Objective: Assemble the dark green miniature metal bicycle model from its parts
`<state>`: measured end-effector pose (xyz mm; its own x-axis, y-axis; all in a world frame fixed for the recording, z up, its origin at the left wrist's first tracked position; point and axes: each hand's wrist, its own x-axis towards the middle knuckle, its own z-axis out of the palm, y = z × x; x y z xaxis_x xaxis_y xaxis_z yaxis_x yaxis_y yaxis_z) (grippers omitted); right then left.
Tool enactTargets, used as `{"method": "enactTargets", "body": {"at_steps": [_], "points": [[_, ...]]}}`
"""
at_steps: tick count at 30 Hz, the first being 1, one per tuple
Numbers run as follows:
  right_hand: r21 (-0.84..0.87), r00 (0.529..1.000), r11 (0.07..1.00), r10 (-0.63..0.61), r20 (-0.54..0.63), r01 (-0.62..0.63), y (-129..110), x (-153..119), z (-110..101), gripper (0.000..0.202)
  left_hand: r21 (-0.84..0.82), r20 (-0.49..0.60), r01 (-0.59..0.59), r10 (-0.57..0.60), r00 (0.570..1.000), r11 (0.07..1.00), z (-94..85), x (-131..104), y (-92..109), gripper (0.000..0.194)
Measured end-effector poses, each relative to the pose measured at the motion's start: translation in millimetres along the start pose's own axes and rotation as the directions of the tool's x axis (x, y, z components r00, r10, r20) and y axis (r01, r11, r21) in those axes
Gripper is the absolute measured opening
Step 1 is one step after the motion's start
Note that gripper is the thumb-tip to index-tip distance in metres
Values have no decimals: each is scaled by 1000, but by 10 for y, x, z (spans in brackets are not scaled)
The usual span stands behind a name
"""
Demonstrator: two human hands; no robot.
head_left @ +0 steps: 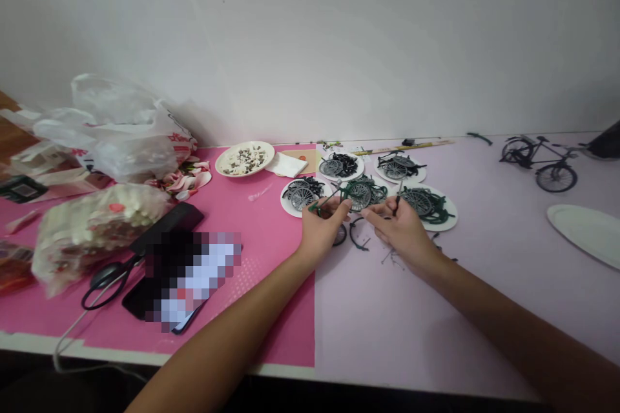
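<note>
My left hand (320, 230) is closed on a thin dark-green model bicycle frame (317, 208), whose tubes stick out past the fingers. My right hand (405, 230) pinches a small dark part (398, 202), too small to name. The fingertips of both hands are close together but apart. Below them on the table lie a black wheel (340, 234), a curved dark mudguard-like piece (357, 240) and small thin bits (393, 259). Just beyond the hands stand white plates of grey wheels and green or black parts, among them the right plate (448, 222).
An assembled black model bicycle (542, 160) stands at the right, behind a white oval plate (584, 232). Leftward are a phone (194, 287), a black stand (167, 230), a cable (80, 322), plastic bags (126, 142) and a bowl of small pieces (245, 160). A wall rises behind.
</note>
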<state>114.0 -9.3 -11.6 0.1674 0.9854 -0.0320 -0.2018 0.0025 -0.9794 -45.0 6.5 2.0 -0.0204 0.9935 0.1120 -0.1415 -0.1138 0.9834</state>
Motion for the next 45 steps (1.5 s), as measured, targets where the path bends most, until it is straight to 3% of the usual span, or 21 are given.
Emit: {"method": "enactTargets", "body": {"at_steps": [8,14,18,22,27,32,35,45], "points": [[-43,982,983,-178,-68,176,-23,-4,-47,66,-16,67,30,-29,997,999,18,-31,19,30],[-101,926,925,-374,-58,367,-33,-39,-18,57,-13,114,57,-55,992,998,30,-47,24,33],[-161,895,891,-439,-76,424,-45,-36,-22,53,-34,131,72,-67,989,997,14,-32,17,34],[-195,903,897,-419,-92,397,-46,-17,-44,50,-31,165,73,-67,984,997,-2,-19,39,34],[-107,940,938,-336,-64,329,-21,17,-53,62,-28,146,101,-95,985,995,6,-17,34,34],[-66,944,942,-330,-18,328,-42,29,-51,62,-97,207,147,-125,970,984,-4,-4,-43,43],[-64,949,947,-314,-4,313,-42,34,-56,62,-58,238,151,-133,962,987,-26,12,-79,38],[-15,946,946,-324,29,324,9,70,-77,60,-151,210,250,-216,954,956,-18,7,-50,43]]}}
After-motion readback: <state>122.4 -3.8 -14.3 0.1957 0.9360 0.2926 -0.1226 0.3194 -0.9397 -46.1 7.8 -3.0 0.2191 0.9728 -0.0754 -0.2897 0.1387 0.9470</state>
